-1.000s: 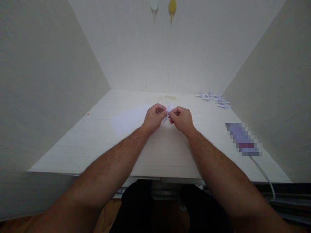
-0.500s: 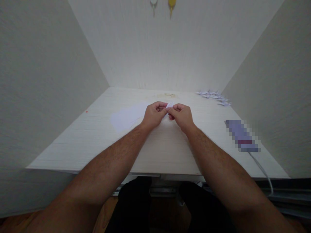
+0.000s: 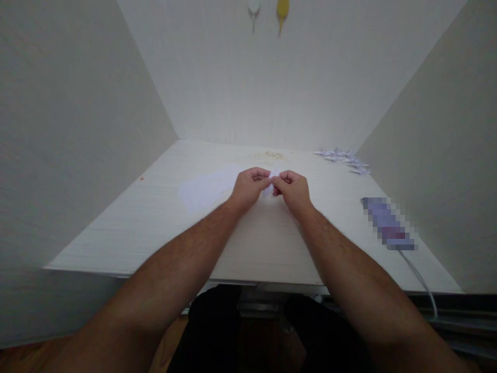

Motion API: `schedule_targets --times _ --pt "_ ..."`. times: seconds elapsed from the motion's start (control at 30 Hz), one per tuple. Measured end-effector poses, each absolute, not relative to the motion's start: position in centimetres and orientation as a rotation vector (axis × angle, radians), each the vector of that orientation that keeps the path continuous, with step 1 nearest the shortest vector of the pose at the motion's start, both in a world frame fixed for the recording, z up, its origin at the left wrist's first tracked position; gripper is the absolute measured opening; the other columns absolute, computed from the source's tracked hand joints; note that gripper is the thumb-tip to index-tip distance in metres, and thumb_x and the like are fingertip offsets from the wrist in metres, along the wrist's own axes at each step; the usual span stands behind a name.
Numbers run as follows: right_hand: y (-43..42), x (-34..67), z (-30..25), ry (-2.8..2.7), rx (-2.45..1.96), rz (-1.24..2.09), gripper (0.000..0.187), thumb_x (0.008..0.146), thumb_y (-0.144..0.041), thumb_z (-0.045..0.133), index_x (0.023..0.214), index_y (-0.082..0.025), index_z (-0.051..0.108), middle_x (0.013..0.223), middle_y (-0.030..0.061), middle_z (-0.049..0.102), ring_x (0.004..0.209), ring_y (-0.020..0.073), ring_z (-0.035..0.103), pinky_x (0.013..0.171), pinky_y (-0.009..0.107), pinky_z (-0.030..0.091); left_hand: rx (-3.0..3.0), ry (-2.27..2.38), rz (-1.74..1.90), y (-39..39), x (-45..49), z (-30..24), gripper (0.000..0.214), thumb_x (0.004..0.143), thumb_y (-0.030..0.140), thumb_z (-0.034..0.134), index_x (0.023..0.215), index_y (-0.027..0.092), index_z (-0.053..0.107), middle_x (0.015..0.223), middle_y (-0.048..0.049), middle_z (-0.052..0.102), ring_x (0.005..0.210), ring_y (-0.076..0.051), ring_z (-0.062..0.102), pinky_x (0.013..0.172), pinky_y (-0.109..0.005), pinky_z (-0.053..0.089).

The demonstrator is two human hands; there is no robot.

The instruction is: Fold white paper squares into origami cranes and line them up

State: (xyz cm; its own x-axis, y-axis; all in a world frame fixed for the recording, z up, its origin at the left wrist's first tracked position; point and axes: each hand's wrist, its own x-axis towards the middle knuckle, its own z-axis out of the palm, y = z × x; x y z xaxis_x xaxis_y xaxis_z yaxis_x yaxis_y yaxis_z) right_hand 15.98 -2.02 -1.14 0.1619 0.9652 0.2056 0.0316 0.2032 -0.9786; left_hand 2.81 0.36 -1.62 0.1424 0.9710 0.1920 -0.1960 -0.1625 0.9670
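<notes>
Between my two hands is a small piece of folded white paper (image 3: 274,172), pinched over the middle of the desk. My left hand (image 3: 251,187) grips its left side with thumb and fingers. On the other side, my right hand (image 3: 293,189) pinches it too, the thumbs nearly meeting. Fingers cover much of the paper, so its exact folded shape is hidden. To the left, partly behind my left wrist, white paper sheets (image 3: 205,187) lie flat on the desk.
Several folded white paper cranes (image 3: 341,156) stand at the back right of the white desk (image 3: 267,243). A blurred-out phone-like device (image 3: 388,224) with a white cable (image 3: 421,280) lies at the right. Walls enclose the back and sides; a white hook (image 3: 253,8) and yellow hook (image 3: 283,9) hang behind.
The view has tilted slightly, so everything sits a little lower and further right. Both hands still pinch the paper, with the fingers shifted slightly on it.
</notes>
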Motion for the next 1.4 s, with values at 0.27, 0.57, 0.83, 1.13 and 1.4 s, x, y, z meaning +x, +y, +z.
schedule_targets --times 0.27,0.57,0.83,1.13,1.4 --pt "-2.32 15.69 -1.19 -1.231 -1.201 0.86 0.018 0.07 -0.033 0.068 0.066 -0.018 0.059 0.051 -0.0026 0.059 0.045 0.0105 0.053 0.047 0.024 0.043 1.227 0.869 1.289 0.22 2.61 -1.77 0.025 0.059 0.027 0.079 0.076 0.013 0.066 0.066 -0.0006 0.067 0.057 -0.01 0.059 0.059 -0.024 0.046" --pt "-2.43 15.83 -1.37 -1.136 -1.222 0.873 0.023 0.07 -0.038 0.071 0.073 -0.016 0.064 0.056 -0.0011 0.062 0.049 0.012 0.056 0.048 0.025 0.049 1.437 0.946 1.323 -0.04 2.63 -2.07 0.021 0.068 0.029 0.075 0.081 0.014 0.067 0.073 -0.004 0.07 0.064 -0.012 0.063 0.063 -0.025 0.05" --pt "-2.33 16.1 -1.71 -1.093 -1.168 0.892 0.025 0.069 -0.041 0.071 0.069 -0.018 0.062 0.057 -0.002 0.062 0.048 0.0113 0.056 0.051 0.026 0.05 1.443 0.873 1.252 -0.45 2.78 -1.89 0.026 0.065 0.028 0.078 0.082 0.014 0.064 0.073 -0.0037 0.07 0.064 -0.012 0.065 0.062 -0.025 0.051" --pt "-2.72 15.85 -1.28 -1.006 -1.183 0.827 0.019 0.07 -0.035 0.068 0.07 -0.017 0.063 0.055 -0.0036 0.059 0.046 0.0101 0.053 0.047 0.025 0.047 1.59 1.036 1.28 -0.29 3.0 -2.26 0.015 0.067 0.024 0.074 0.077 0.016 0.065 0.069 -0.001 0.068 0.06 -0.012 0.061 0.056 -0.023 0.045" --pt "-2.76 15.81 -1.3 -1.058 -1.2 0.79 0.02 0.072 -0.036 0.067 0.074 -0.017 0.063 0.058 -0.0025 0.061 0.048 0.0104 0.055 0.046 0.024 0.048 1.618 1.032 1.269 -0.52 3.08 -2.34 0.015 0.071 0.03 0.07 0.077 0.016 0.067 0.072 -0.0027 0.07 0.063 -0.013 0.062 0.059 -0.025 0.047"
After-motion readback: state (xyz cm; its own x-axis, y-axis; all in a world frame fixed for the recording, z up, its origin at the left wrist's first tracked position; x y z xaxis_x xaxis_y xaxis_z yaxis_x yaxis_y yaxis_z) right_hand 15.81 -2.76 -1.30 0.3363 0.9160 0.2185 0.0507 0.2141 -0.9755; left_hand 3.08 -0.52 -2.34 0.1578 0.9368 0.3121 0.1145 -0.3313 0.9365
